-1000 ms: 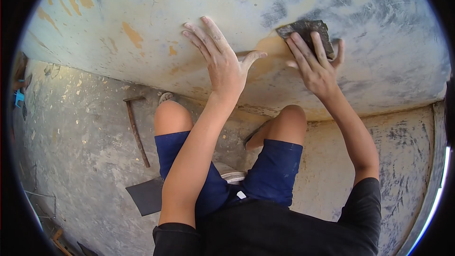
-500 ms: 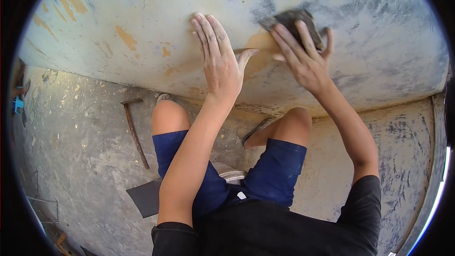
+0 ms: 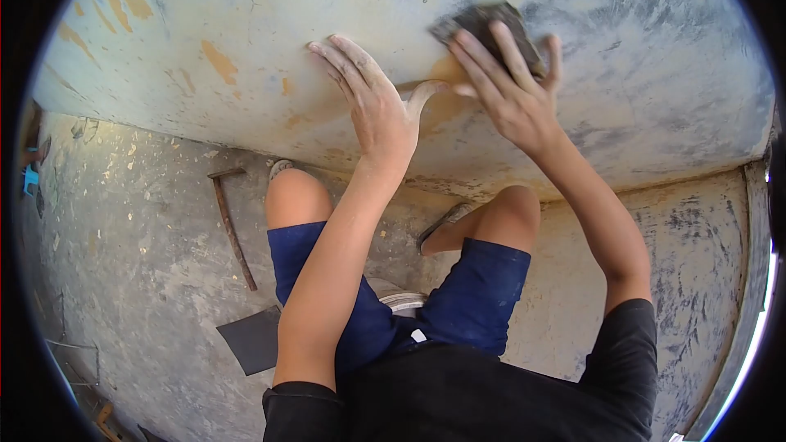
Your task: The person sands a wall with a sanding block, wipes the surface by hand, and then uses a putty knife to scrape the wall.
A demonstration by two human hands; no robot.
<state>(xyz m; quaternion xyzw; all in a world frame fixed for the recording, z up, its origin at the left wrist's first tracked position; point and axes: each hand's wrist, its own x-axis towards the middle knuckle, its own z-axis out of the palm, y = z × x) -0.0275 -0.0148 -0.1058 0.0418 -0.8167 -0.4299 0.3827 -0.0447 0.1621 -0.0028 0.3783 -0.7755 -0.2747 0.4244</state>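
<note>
My right hand (image 3: 516, 98) presses a worn, dark piece of sandpaper (image 3: 485, 16) against the pale, patchy wall (image 3: 270, 24), its fingers lying over the sheet. The sandpaper's far edge is smeared by motion. To the left, my left hand (image 3: 378, 110) rests on the same wall with nothing in it, fingers stretched out and thumb pointing toward the right hand. Dust whitens its fingertips. Orange-brown patches show through the wall's coating around both hands.
A hammer (image 3: 233, 233) with a long wooden handle lies on the stained concrete floor (image 3: 139, 278) at left. Beside my left thigh is a flat dark sheet (image 3: 252, 341). A blue object (image 3: 31, 181) sits at the far left edge. My bent knees are close to the wall.
My right hand has slid the sandpaper a little up and left along the wall. My left hand's fingers have tilted slightly left and down, while its thumb stays about where it was.
</note>
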